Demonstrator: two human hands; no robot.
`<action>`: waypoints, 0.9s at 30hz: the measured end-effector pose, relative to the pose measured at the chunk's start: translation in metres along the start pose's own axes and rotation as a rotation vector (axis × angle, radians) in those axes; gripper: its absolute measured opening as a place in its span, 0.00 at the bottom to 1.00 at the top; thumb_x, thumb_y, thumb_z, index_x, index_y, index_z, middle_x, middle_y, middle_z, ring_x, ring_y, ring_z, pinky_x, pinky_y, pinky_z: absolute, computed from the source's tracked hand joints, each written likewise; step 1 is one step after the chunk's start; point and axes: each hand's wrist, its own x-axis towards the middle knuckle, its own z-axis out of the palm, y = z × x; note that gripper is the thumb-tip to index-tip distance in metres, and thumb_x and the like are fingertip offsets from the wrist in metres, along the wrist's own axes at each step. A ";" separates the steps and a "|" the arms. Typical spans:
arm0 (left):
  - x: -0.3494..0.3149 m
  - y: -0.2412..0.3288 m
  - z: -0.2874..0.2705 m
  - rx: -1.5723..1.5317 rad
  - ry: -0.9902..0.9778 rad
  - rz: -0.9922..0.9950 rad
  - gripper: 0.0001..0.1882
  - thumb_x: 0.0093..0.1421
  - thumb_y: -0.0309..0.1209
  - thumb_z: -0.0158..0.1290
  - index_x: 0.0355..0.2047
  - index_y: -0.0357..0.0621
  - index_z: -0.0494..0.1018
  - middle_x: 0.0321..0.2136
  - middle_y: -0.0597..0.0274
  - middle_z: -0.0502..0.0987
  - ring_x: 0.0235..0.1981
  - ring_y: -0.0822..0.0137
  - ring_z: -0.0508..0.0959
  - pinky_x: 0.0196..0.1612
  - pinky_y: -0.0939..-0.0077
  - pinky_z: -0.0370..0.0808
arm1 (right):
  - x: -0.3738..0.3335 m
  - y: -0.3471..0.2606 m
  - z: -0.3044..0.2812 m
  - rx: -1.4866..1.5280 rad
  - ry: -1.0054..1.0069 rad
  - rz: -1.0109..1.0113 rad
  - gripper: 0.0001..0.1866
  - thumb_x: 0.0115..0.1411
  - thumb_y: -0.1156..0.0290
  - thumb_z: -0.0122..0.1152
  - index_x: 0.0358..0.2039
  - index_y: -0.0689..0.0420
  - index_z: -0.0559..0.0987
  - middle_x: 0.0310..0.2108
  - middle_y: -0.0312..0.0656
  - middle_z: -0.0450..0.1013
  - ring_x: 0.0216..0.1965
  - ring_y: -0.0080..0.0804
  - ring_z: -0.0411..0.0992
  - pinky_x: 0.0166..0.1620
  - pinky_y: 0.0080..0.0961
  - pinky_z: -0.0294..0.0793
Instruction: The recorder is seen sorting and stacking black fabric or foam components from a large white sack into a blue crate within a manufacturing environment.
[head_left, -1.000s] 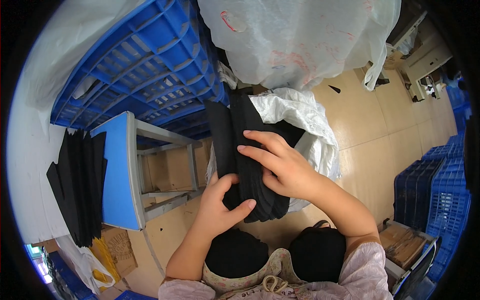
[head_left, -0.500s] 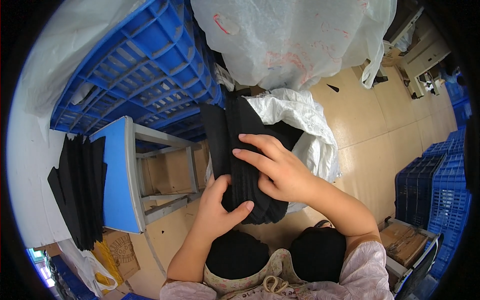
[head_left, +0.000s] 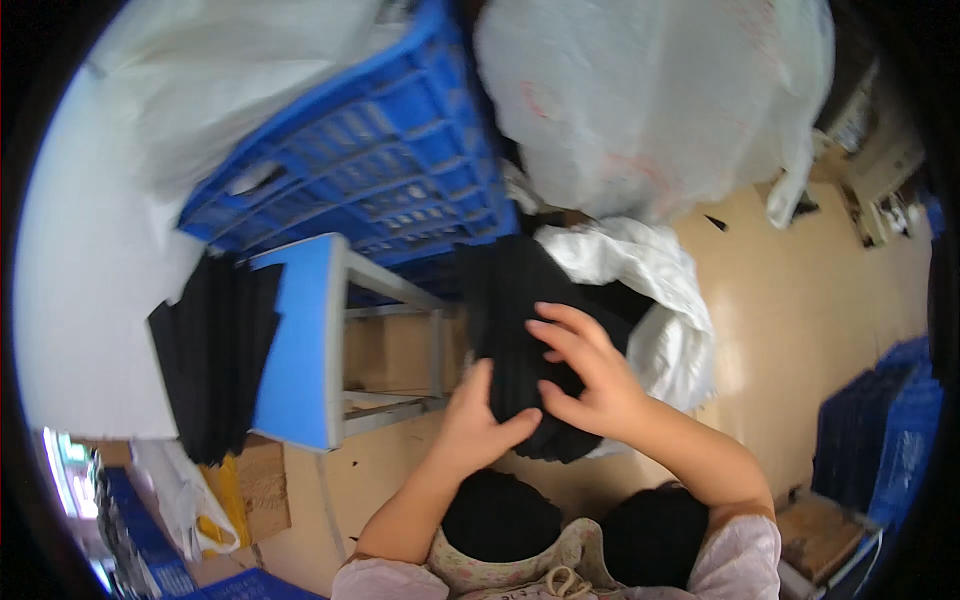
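A thick stack of black fabric pieces [head_left: 512, 300] stands above my lap, its layers lying edge to edge. My left hand [head_left: 485, 425] grips the stack's near left side, the thumb across the near edge and the other fingers mostly hidden. Over its right side, my right hand [head_left: 592, 375] has fingers spread and thumb apart, the fingertips at the cloth; whether they press on it is hard to tell through blur. Behind and right of the stack, a white woven sack [head_left: 680, 330] lies open with more black cloth inside.
To the left, another black fabric stack [head_left: 215, 360] rests partly on a blue-topped stool [head_left: 300, 375] with a grey metal frame. Beyond stands a blue plastic crate [head_left: 370, 150]. A large translucent bag [head_left: 660, 100] fills the far side; dark blue crates [head_left: 870, 430] stand right.
The whole view has shifted, so surroundings appear farther right and lower. My right fingers have spread slightly apart over the stack; my left hand keeps its grip.
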 end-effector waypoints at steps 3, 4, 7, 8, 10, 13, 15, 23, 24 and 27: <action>0.000 0.016 -0.014 0.028 -0.016 0.065 0.29 0.42 0.30 0.58 0.46 0.34 0.65 0.41 0.44 0.71 0.44 0.50 0.73 0.47 0.64 0.69 | -0.004 -0.006 -0.006 0.086 0.065 -0.096 0.32 0.48 0.76 0.64 0.55 0.59 0.65 0.58 0.51 0.56 0.52 0.42 0.66 0.45 0.30 0.74; -0.001 0.021 -0.026 0.047 0.019 0.068 0.29 0.42 0.30 0.58 0.46 0.34 0.65 0.41 0.44 0.71 0.44 0.50 0.73 0.47 0.64 0.69 | -0.006 -0.009 -0.010 0.104 0.111 -0.139 0.33 0.47 0.76 0.65 0.55 0.60 0.65 0.58 0.52 0.56 0.53 0.42 0.65 0.45 0.30 0.74; -0.023 0.055 -0.078 0.159 0.190 0.211 0.33 0.40 0.28 0.57 0.49 0.30 0.64 0.45 0.47 0.71 0.47 0.57 0.73 0.51 0.67 0.68 | -0.010 -0.019 -0.023 0.050 0.185 -0.197 0.32 0.48 0.76 0.63 0.55 0.61 0.65 0.58 0.55 0.56 0.53 0.43 0.64 0.46 0.31 0.73; -0.033 0.028 -0.102 0.103 0.343 0.149 0.32 0.39 0.27 0.57 0.48 0.30 0.66 0.43 0.51 0.73 0.46 0.59 0.73 0.51 0.68 0.68 | -0.013 -0.017 -0.027 0.046 0.205 -0.203 0.31 0.48 0.76 0.62 0.55 0.61 0.66 0.57 0.55 0.56 0.53 0.43 0.64 0.46 0.31 0.72; -0.053 0.091 -0.142 -0.100 0.504 0.056 0.38 0.32 0.23 0.53 0.51 0.33 0.65 0.43 0.54 0.73 0.42 0.60 0.75 0.51 0.68 0.70 | -0.012 -0.019 -0.033 0.026 0.224 -0.190 0.30 0.48 0.78 0.61 0.54 0.60 0.66 0.57 0.54 0.57 0.52 0.41 0.64 0.46 0.31 0.71; -0.092 0.110 -0.207 -0.421 0.924 0.274 0.32 0.37 0.29 0.47 0.47 0.32 0.68 0.42 0.50 0.73 0.40 0.57 0.76 0.48 0.65 0.74 | -0.010 -0.021 -0.028 0.084 0.233 -0.161 0.29 0.48 0.78 0.60 0.54 0.60 0.67 0.56 0.53 0.58 0.52 0.41 0.64 0.45 0.31 0.71; -0.113 0.100 -0.267 -0.508 0.969 0.228 0.27 0.43 0.31 0.48 0.46 0.31 0.68 0.42 0.49 0.74 0.41 0.54 0.76 0.48 0.64 0.74 | -0.009 -0.016 -0.026 0.139 0.170 -0.142 0.29 0.49 0.78 0.60 0.54 0.59 0.67 0.56 0.51 0.59 0.50 0.40 0.66 0.44 0.30 0.72; -0.149 -0.014 -0.370 -0.442 0.967 -0.063 0.25 0.48 0.30 0.53 0.49 0.36 0.67 0.44 0.55 0.73 0.44 0.57 0.74 0.48 0.66 0.74 | -0.001 -0.001 -0.040 0.164 0.214 -0.074 0.29 0.50 0.81 0.57 0.55 0.57 0.66 0.54 0.46 0.61 0.46 0.34 0.68 0.43 0.27 0.71; -0.145 -0.015 -0.360 -0.394 0.983 -0.072 0.27 0.48 0.30 0.53 0.51 0.37 0.66 0.47 0.55 0.72 0.46 0.57 0.74 0.48 0.66 0.74 | -0.001 0.003 -0.042 0.181 0.250 -0.053 0.29 0.50 0.81 0.57 0.56 0.57 0.66 0.54 0.46 0.61 0.45 0.32 0.69 0.43 0.26 0.71; -0.145 -0.007 -0.355 -0.268 0.993 -0.037 0.31 0.51 0.31 0.51 0.58 0.43 0.61 0.53 0.52 0.67 0.51 0.57 0.69 0.52 0.66 0.69 | -0.005 0.015 -0.058 0.192 0.351 -0.010 0.30 0.51 0.82 0.56 0.56 0.57 0.65 0.54 0.45 0.60 0.43 0.29 0.69 0.43 0.24 0.70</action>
